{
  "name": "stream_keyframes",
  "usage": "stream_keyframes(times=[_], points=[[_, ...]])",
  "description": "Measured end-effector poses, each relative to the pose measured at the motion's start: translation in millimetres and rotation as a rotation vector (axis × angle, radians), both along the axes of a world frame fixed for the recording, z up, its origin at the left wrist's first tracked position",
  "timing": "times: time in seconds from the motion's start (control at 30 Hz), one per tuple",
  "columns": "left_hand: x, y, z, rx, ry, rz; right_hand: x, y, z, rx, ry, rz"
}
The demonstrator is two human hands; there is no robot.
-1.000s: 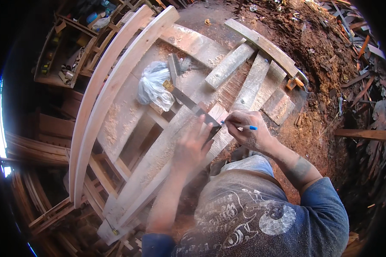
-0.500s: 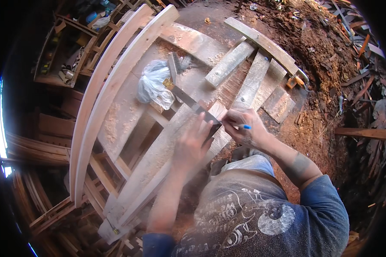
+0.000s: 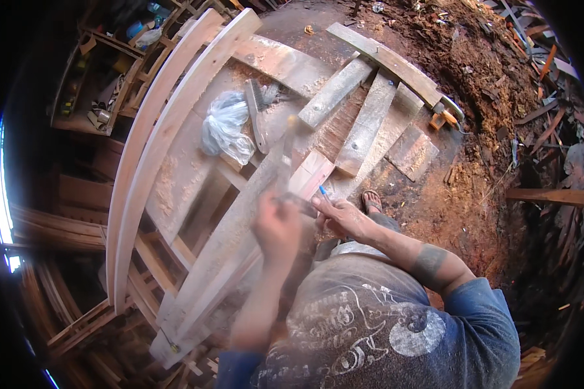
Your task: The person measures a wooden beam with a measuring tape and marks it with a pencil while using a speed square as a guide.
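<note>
My left hand point(image 3: 276, 223) is blurred with motion and grips a metal square point(image 3: 287, 159), whose blade points away from me over a long pale plank point(image 3: 220, 259). My right hand point(image 3: 344, 217) is beside it, just to the right, and pinches a blue pen point(image 3: 322, 191) with its tip pointing up and left. A short pinkish wood block point(image 3: 313, 172) lies on the bench just beyond both hands.
A crumpled plastic bag point(image 3: 226, 126) and a brush point(image 3: 256, 110) lie on the sawdust-covered bench. Two long curved laths point(image 3: 152, 155) run along its left side. Loose boards point(image 3: 370, 123) lie at the far right of the bench. My sandalled foot point(image 3: 372, 200) stands on reddish ground point(image 3: 486, 142).
The square has swung from lying slanted across the plank to pointing away from me. Both hands have drawn a little nearer my body.
</note>
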State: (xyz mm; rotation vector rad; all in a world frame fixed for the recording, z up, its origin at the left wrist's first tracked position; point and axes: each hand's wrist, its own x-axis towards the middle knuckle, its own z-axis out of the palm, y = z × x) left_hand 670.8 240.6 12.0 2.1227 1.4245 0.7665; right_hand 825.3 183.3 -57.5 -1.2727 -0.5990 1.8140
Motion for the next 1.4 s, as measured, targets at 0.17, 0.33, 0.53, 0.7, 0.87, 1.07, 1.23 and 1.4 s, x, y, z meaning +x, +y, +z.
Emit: stream_keyframes(times=[0.17, 0.33, 0.53, 0.7, 0.87, 1.07, 1.23, 1.4], points=[[-22, -9, 11, -0.507, -0.456, 0.143, 13, 6, 15, 0.048, 0.152, -0.024], [-28, -2, 23, -0.269, -0.021, 0.073, 46, 4, 21, 0.199, -0.076, -0.045], [-19, 35, 0, 0.198, 0.158, -0.347, 62, 19, 15, 0.248, -0.301, -0.051], [-18, 57, -23, 0.145, 0.124, -0.47, 62, 22, 10, 0.2, -0.353, -0.067], [-19, 56, -30, 0.135, 0.077, -0.452, 86, 29, 16, 0.154, -0.613, -0.315], [-17, 57, -27, 0.17, 0.09, -0.453, 104, 56, 33, 0.44, -0.421, -0.298], [-14, 56, -22, 0.132, 0.153, -0.436, 83, 76, 53, 0.489, -0.303, -0.072], [-15, 58, -26, 0.143, 0.138, -0.444, 73, 84, 72, 0.648, -0.639, 0.086]])
